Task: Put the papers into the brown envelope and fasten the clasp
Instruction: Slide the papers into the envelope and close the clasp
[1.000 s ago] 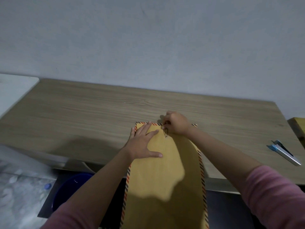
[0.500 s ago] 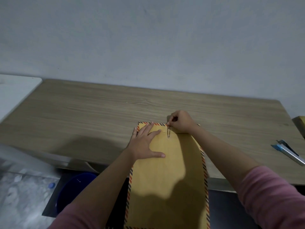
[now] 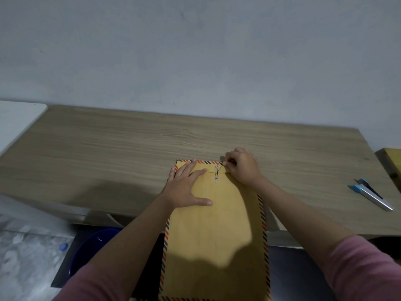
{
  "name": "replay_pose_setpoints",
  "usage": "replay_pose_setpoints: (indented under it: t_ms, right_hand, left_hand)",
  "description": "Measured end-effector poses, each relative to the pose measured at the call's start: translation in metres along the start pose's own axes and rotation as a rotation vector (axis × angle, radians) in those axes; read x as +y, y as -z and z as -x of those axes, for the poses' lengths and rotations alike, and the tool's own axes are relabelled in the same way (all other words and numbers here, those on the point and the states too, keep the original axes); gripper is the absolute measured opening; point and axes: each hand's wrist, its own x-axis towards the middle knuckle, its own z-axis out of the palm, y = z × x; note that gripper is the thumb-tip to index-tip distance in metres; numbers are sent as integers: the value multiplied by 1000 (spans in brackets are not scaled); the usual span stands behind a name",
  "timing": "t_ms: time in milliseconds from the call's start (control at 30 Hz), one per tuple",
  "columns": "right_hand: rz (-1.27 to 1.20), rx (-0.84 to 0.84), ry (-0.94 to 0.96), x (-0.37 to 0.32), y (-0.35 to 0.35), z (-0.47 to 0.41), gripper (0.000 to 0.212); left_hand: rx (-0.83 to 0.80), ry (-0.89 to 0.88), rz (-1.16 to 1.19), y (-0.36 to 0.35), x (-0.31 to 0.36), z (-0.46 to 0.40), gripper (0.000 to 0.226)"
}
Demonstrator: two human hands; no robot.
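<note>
The brown envelope (image 3: 214, 235) with a red-and-black striped border lies lengthwise on the wooden table (image 3: 108, 148), its near end hanging past the table's front edge. Its flap is folded down at the far end. A metal clasp (image 3: 216, 173) sits at the flap's middle. My left hand (image 3: 186, 185) lies flat with spread fingers on the envelope's far left part. My right hand (image 3: 242, 166) pinches a thin prong or string of the clasp at the far edge, just right of the clasp. No papers are visible.
A blue and silver stapler (image 3: 371, 194) lies near the table's right edge. A yellowish object (image 3: 390, 159) shows at the far right. Under the table's front edge stands a dark blue bucket (image 3: 91, 248). A white surface (image 3: 17, 120) adjoins the table at the left.
My right hand has shifted slightly right and away from the clasp, drawing out its thin part. The clasp now shows fully. My left hand stays pressed on the envelope.
</note>
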Motion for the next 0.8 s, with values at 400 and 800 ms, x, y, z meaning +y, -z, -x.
replay_pose_setpoints:
  t_ms: [400,800]
  right_hand:
    - [-27,-226,55,-32,-11,-38,13]
    - [-173,-237,-77,-22,-2,-38,7]
  left_hand:
    - [-113,12,-220,16,13,-6,104]
    - [-228,94,-327,31,29,-17,115]
